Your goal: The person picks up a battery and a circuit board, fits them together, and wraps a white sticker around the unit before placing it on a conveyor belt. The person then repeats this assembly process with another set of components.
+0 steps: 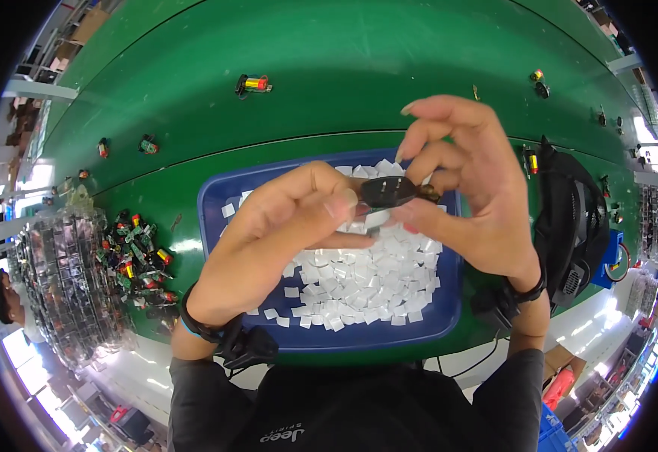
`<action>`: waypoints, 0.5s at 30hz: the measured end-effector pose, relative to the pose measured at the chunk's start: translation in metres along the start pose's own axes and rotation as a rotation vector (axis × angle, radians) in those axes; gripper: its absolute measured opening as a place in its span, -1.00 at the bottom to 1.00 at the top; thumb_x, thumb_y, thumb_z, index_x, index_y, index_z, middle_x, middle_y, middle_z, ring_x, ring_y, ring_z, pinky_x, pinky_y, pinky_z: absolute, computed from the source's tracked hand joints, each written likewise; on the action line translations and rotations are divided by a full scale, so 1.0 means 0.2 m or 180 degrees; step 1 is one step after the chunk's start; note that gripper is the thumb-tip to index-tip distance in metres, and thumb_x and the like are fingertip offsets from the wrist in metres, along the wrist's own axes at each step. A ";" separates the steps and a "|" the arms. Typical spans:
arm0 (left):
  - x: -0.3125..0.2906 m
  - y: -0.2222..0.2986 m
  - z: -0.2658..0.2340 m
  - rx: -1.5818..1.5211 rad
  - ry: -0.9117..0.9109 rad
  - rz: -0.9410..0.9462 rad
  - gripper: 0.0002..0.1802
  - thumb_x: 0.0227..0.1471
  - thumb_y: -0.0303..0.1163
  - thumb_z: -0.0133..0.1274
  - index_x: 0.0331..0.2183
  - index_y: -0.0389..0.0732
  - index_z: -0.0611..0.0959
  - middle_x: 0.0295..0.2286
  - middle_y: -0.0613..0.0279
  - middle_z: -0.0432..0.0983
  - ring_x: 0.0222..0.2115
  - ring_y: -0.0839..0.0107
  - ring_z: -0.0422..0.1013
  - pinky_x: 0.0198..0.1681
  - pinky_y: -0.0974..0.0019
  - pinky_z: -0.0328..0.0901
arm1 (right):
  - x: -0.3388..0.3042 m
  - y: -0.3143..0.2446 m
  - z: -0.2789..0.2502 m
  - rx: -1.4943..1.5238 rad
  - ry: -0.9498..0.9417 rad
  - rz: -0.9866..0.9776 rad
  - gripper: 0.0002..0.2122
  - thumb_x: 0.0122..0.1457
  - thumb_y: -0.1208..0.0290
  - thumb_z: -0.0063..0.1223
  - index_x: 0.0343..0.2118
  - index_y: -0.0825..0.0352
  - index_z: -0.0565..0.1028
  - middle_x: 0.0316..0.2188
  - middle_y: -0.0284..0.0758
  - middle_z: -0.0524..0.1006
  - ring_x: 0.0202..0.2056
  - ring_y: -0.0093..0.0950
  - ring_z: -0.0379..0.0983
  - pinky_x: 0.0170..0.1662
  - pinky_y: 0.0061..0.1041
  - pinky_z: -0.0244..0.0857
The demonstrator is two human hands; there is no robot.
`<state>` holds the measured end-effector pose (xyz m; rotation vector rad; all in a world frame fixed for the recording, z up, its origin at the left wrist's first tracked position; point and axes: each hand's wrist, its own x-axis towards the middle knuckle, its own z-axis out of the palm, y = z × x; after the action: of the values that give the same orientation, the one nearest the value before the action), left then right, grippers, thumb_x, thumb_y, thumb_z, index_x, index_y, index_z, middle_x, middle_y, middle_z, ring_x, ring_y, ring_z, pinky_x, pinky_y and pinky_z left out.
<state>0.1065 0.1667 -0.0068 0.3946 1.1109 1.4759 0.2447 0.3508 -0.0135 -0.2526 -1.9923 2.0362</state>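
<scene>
Over the blue tray (329,343), a small black oval part (388,191) with two short metal pins is held between both hands. My left hand (276,226) pinches its left end between thumb and fingers. At the other end, my right hand (472,181) grips with thumb and lower fingers, while the index finger is raised and curved. A small brownish piece (428,194) shows beside the right fingers; its kind is unclear. Just below the oval part is a white square piece (377,219); what holds it is hidden. Many white squares (359,279) are heaped in the tray.
Left of the tray lies a pile of small circuit boards with yellow-red cylinders (137,256), beside a stack of clear plastic trays (65,279). A black bag (570,218) lies to the right. A similar assembly (254,83) sits farther back on the green table (344,60).
</scene>
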 end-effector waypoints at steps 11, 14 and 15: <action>0.01 0.01 -0.04 0.2294 -0.0552 0.0297 -0.68 0.16 -0.24 0.17 -0.18 -0.27 0.53 -0.29 0.19 0.54 -0.26 0.46 0.48 -0.19 0.30 0.39 | -0.02 -0.05 -0.02 -0.1043 -0.0067 -0.0414 -0.32 -0.09 0.80 0.15 0.17 0.41 0.22 -0.12 -0.18 0.49 -0.34 -0.62 0.50 -0.47 -0.71 0.23; 0.03 0.06 0.01 0.2611 -0.0297 0.0231 -0.63 0.14 -0.25 0.16 -0.14 -0.34 0.54 -0.24 0.14 0.53 -0.25 0.41 0.48 -0.19 0.30 0.41 | -0.03 -0.03 -0.01 -0.1238 -0.0391 -0.0429 -0.31 -0.08 0.79 0.14 0.20 0.39 0.22 -0.09 -0.16 0.50 -0.34 -0.62 0.51 -0.49 -0.71 0.21; 0.03 0.07 0.02 0.2771 -0.0166 0.0204 -0.60 0.14 -0.26 0.15 -0.12 -0.38 0.55 -0.22 0.11 0.53 -0.24 0.39 0.48 -0.19 0.30 0.42 | -0.04 -0.02 -0.01 -0.1274 -0.0357 -0.0451 -0.32 -0.07 0.77 0.17 0.19 0.38 0.25 -0.09 -0.17 0.51 -0.34 -0.60 0.51 -0.48 -0.70 0.22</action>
<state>0.0994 0.1760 0.0031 1.0653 1.6758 0.9548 0.2525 0.3503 -0.0101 -0.0741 -2.4021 1.5860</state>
